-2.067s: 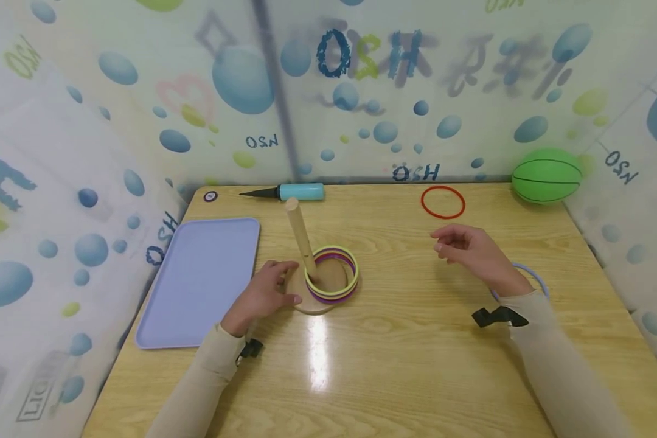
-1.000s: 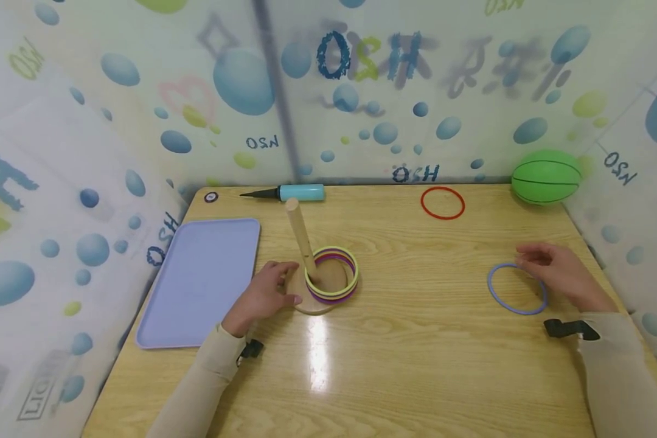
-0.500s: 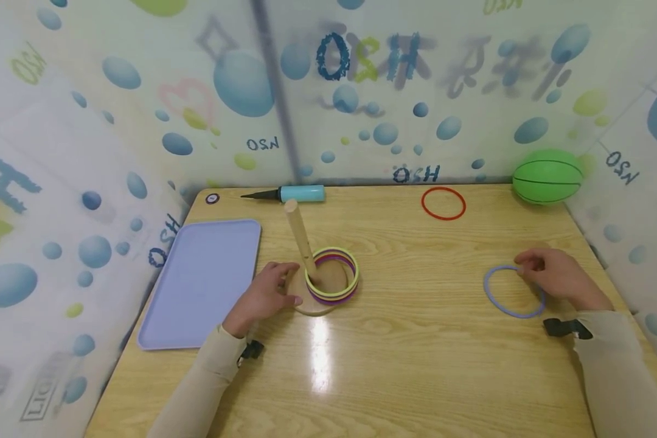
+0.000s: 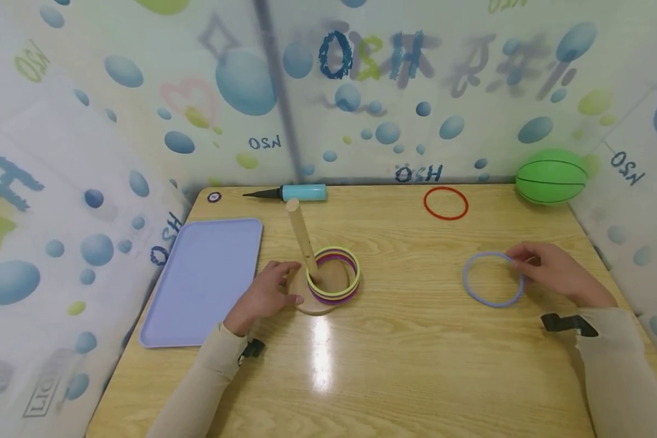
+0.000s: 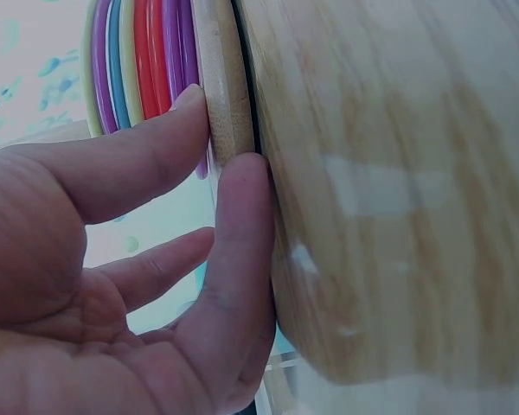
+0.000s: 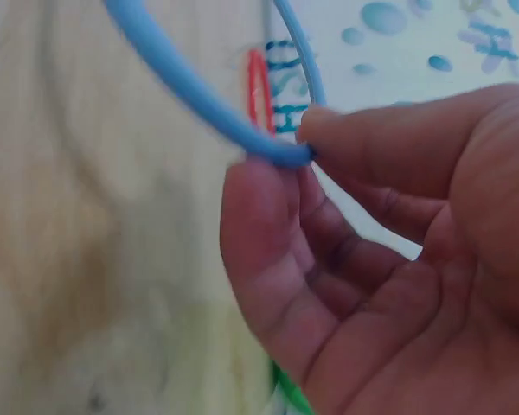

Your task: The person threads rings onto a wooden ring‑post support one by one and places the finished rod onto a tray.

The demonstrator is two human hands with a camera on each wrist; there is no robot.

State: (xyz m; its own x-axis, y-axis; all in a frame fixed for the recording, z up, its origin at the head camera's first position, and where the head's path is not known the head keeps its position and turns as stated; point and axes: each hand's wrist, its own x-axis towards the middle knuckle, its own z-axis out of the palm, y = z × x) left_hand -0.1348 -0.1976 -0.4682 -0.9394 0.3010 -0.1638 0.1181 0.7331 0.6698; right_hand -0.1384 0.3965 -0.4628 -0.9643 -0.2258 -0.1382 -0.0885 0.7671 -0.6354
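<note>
A wooden ring toss stand (image 4: 302, 237) with an upright peg and a round base stands left of centre on the table. Several stacked rings (image 5: 143, 60), yellow on top with purple, red and blue among them, encircle the peg. My left hand (image 4: 263, 298) holds the left rim of the base (image 5: 228, 104), thumb and fingers against its edge. At the right, my right hand (image 4: 553, 272) pinches a blue ring (image 4: 493, 305) between thumb and fingers. The right wrist view shows this blue ring (image 6: 190, 99) raised off the table, its shadow beneath.
A red ring (image 4: 425, 202) lies toward the back of the table. Behind the stand is a blue hand pump (image 4: 303, 193). A lilac tray (image 4: 202, 280) lies at the left, and a green ball (image 4: 551, 176) sits in the back right corner.
My right hand went right to the blue ring, took hold of its edge and lifted it, and the ring has shifted left. My left hand stays at the stand's base.
</note>
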